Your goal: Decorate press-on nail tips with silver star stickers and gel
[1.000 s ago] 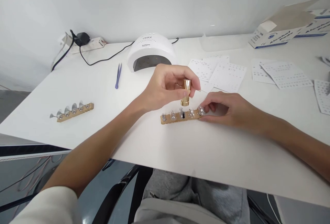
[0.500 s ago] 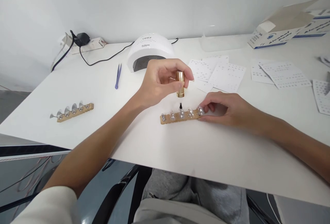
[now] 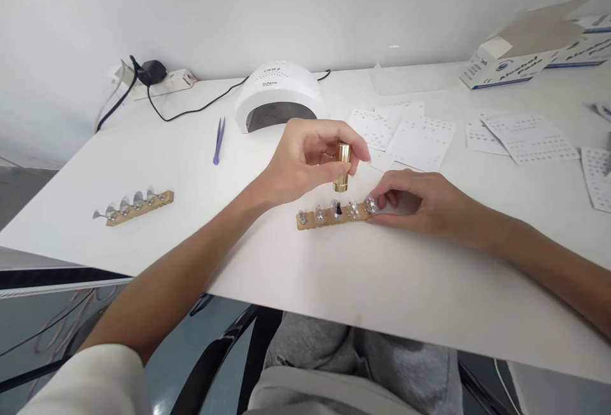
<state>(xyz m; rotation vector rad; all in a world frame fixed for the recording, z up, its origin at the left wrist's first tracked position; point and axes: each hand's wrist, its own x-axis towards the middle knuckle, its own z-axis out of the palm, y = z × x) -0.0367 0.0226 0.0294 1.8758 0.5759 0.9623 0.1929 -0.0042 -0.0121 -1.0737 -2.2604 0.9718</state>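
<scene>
– What is the left hand (image 3: 305,160) hiding?
– Its thumb (image 3: 329,173) is covering part of the gold handle (image 3: 343,153).
– And the right hand (image 3: 424,202)?
– It is covering one end of the wooden strip (image 3: 328,220), and the frame's edge is cutting off the rear box (image 3: 592,42).

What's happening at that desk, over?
Left hand gripping gold cap, black brush tip at middle clear nail, contact unclear. Right hand holding wooden strip at right end. Blue tweezers lying aside, out of the way.
</scene>
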